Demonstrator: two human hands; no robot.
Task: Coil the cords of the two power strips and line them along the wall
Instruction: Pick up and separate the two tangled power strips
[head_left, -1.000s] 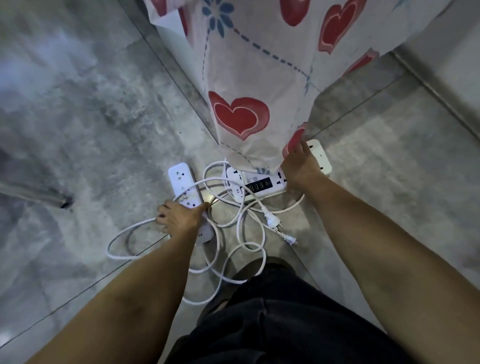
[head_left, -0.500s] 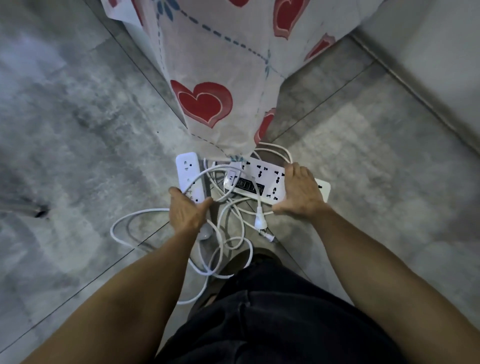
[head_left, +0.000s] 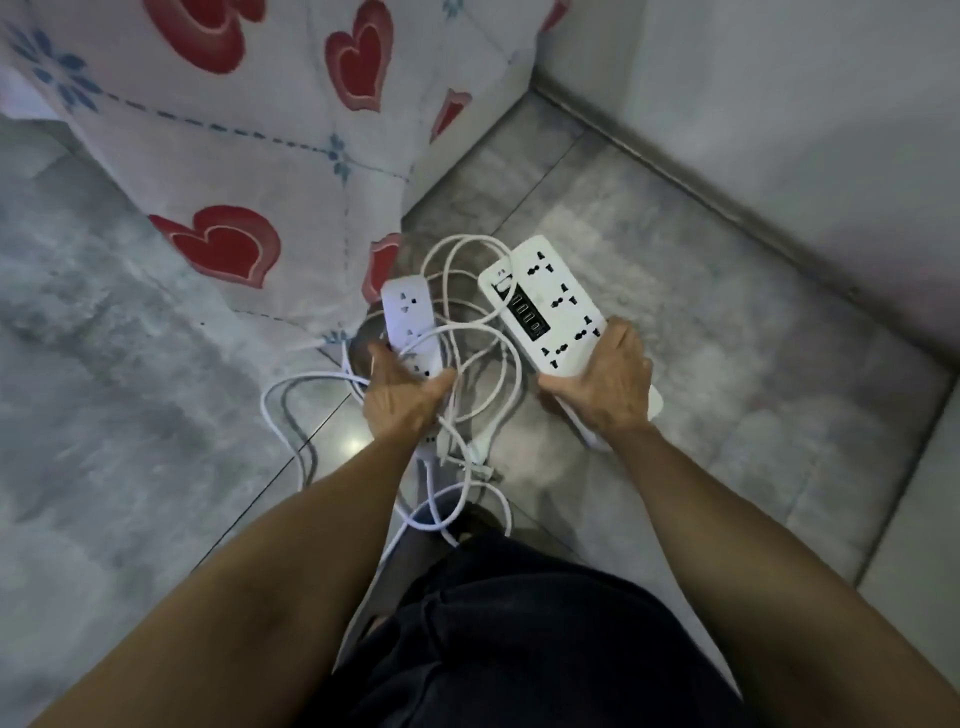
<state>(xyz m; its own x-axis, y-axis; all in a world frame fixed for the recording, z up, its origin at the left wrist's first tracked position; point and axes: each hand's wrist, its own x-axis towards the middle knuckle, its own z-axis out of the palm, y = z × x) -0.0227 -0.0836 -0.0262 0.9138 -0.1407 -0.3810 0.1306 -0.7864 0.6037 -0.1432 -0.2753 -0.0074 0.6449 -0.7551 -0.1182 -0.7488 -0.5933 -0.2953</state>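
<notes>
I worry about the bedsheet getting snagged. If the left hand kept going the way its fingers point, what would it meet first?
Probably the heart-print sheet, just beyond the narrow power strip the left hand grips; depth is unclear.

Strips (head_left: 553, 306) & cords (head_left: 483, 358) smooth white plastic, floor (head_left: 727, 312) glossy grey tile, printed cloth (head_left: 249, 145) matt.

— Power strips? 
— Two: one narrow strip (head_left: 410, 325) at 9 o'clock of the pair, one wide strip (head_left: 550, 306) at 3 o'clock. 
— Sockets on the wide one? 
— Six in view, plus one black USB block. 
— Cords? 
— A single white tangle (head_left: 467, 395); separate cords cannot be told apart. 
— Hands? 
— Two: left hand (head_left: 402, 400), right hand (head_left: 608, 384). 
— Cloths? 
— One heart-print sheet (head_left: 218, 156); five red hearts in view, some cut off.
</notes>
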